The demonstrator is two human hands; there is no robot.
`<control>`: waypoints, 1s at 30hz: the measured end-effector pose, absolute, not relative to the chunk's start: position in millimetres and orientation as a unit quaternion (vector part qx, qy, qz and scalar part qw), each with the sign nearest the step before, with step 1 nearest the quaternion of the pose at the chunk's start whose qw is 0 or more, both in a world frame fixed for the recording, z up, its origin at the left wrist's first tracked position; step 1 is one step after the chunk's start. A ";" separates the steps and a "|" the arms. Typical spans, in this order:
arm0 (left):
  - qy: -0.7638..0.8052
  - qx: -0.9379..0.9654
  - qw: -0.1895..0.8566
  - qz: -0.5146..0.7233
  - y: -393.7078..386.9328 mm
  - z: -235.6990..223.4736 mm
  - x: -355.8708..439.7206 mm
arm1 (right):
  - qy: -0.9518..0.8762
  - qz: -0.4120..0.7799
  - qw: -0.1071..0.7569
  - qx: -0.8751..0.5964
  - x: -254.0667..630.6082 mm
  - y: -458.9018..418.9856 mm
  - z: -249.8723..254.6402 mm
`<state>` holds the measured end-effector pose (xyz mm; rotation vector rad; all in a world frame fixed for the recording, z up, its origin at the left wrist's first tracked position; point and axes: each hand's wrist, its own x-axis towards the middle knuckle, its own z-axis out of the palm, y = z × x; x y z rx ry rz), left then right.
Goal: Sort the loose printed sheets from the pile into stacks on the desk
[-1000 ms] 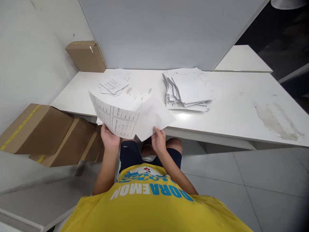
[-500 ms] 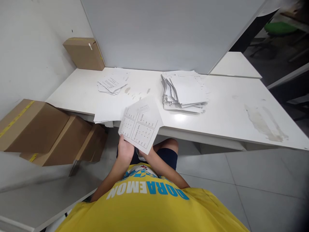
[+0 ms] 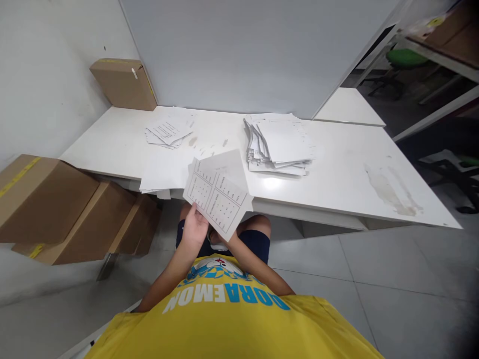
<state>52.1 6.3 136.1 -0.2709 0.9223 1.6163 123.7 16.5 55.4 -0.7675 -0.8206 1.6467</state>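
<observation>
Printed paper sheets (image 3: 219, 199) are held over my lap at the table's front edge, the top one showing boxed blocks of text. My left hand (image 3: 196, 227) grips their lower left edge, thumb on top and the other fingers mostly underneath. At the lower right, my right hand (image 3: 231, 238) is largely hidden behind the sheets and appears to hold them from below. Beyond them a thick, uneven paper stack (image 3: 279, 142) lies on the white table (image 3: 337, 164). A smaller pile of printed sheets (image 3: 168, 130) lies to the left, with blank-looking sheets (image 3: 159, 174) overhanging the front edge.
A cardboard box (image 3: 123, 85) stands at the table's back left corner. More cardboard boxes (image 3: 48, 199) are stacked left of the table. A grey panel (image 3: 239, 55) rises along the back. At far right is a green stool (image 3: 406, 59).
The top sheet has shifted left over those beneath, so the held papers are fanned more. My left thumb lies further onto the page. The whole view has turned slightly right.
</observation>
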 end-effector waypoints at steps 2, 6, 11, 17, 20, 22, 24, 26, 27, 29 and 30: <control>0.402 -0.086 0.559 0.720 9.8 132.6 45.9 | -0.352 0.678 0.543 -0.349 128.9 13.9 56.4; 0.428 -0.005 0.480 0.765 13.1 119.9 31.5 | -0.409 0.647 0.511 -0.392 156.7 9.7 62.3; 0.439 0.062 0.400 0.802 19.8 108.2 21.9 | -0.448 0.710 0.471 -0.272 207.8 21.9 92.0; 0.413 0.141 0.380 0.816 38.4 120.7 42.1 | -0.464 0.623 0.531 -0.339 215.9 41.9 116.5; 0.369 0.180 0.420 0.809 46.9 131.0 57.3 | -0.445 0.527 0.601 -0.404 225.3 55.3 116.4; 0.359 0.190 0.455 0.792 52.9 135.5 65.5 | -0.462 0.462 0.625 -0.427 242.3 65.5 117.3; 0.366 0.191 0.484 0.771 60.3 137.0 71.8 | -0.477 0.411 0.639 -0.442 264.6 75.1 119.1; 0.373 0.196 0.495 0.760 69.5 136.0 76.4 | -0.472 0.371 0.656 -0.457 288.0 83.4 119.8; 0.377 0.205 0.493 0.757 74.8 135.0 78.2 | -0.465 0.351 0.666 -0.465 299.3 87.2 119.2; 0.390 0.247 0.484 0.744 86.0 133.1 81.4 | -0.446 0.310 0.685 -0.485 320.2 94.6 115.7; 0.398 0.285 0.481 0.727 91.6 132.7 83.2 | -0.437 0.291 0.693 -0.494 329.5 98.3 112.8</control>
